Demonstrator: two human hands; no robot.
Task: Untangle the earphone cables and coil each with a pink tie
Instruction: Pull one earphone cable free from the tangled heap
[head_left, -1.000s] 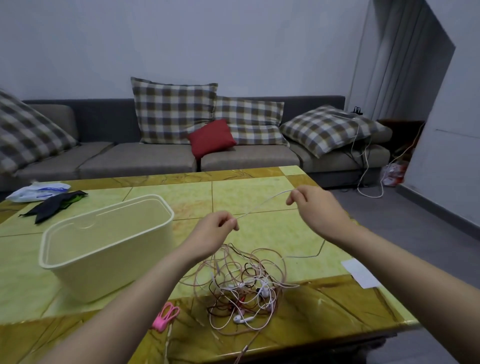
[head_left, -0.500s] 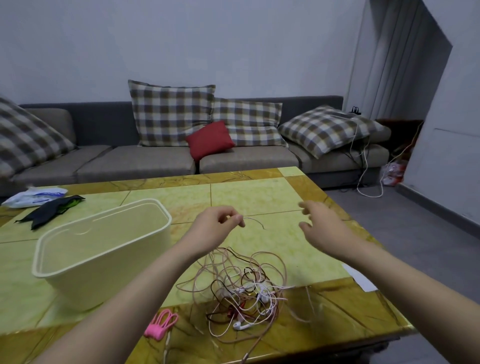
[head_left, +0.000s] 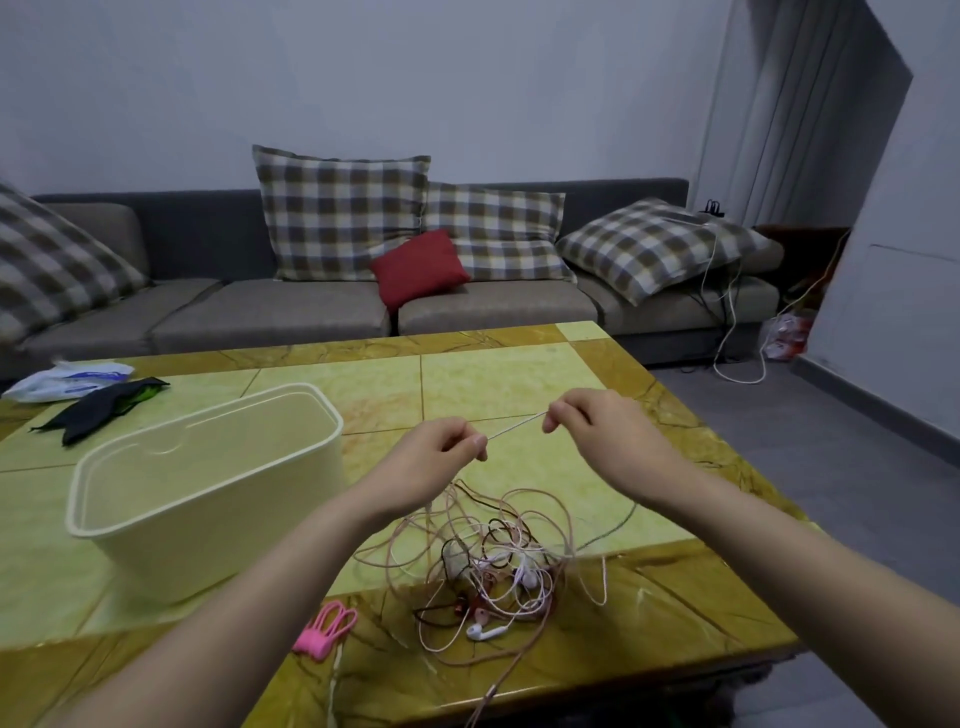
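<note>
A tangle of pink, white and dark red earphone cables (head_left: 493, 566) lies on the yellow-green table (head_left: 509, 374) near its front edge. One thin pale cable (head_left: 517, 426) runs taut between my hands above the pile. My left hand (head_left: 441, 457) pinches its lower end between thumb and forefinger. My right hand (head_left: 587, 426) pinches the upper end. A bunch of pink ties (head_left: 324, 629) lies on the table left of the tangle, under my left forearm.
A cream plastic bin (head_left: 208, 483) stands at the left of the table. A black cloth (head_left: 98, 405) and a white plastic bag (head_left: 62, 379) lie at the far left edge. A grey sofa (head_left: 291, 312) with checked cushions stands behind.
Half a second ago my right hand was open and off the cable. It has moved back in and pinches the cable, which is pulled taut between both hands again.
</note>
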